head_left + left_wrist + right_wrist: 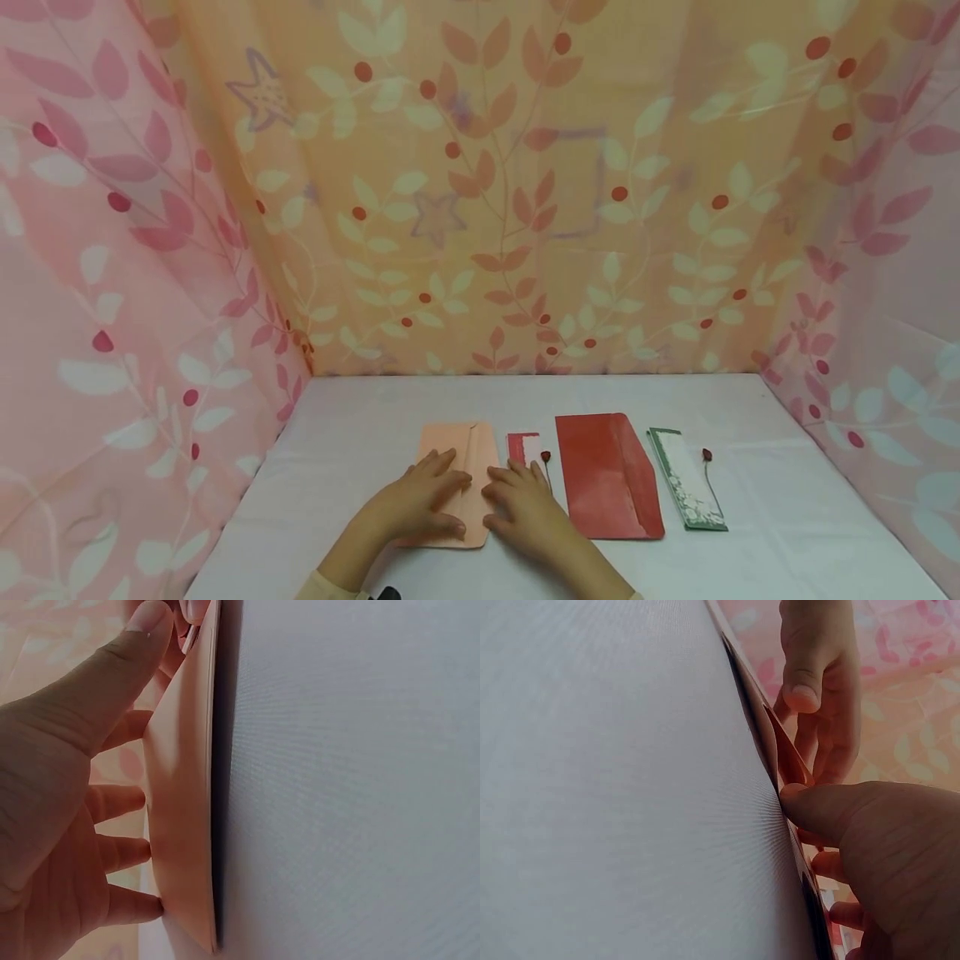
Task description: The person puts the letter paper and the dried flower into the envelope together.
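A peach paper envelope (442,435) lies on the table, its flap side along the right. My left hand (420,504) spreads over its left and middle part; in the left wrist view the fingertips touch the envelope (180,817) and the thumb reaches over it. My right hand (532,510) is at the right edge; in the right wrist view its thumb (810,802) touches the edge of the envelope, where the flap stands slightly raised. Partly behind the right hand lie a red-edged white card (522,448) and a small red rose (546,457) on a thin stem.
To the right lies a red envelope (600,479) with its flap on the right side. Beyond it are a white card with a green floral border (686,479) and another small red rose (707,456). Patterned curtains (480,192) enclose the white table (337,433).
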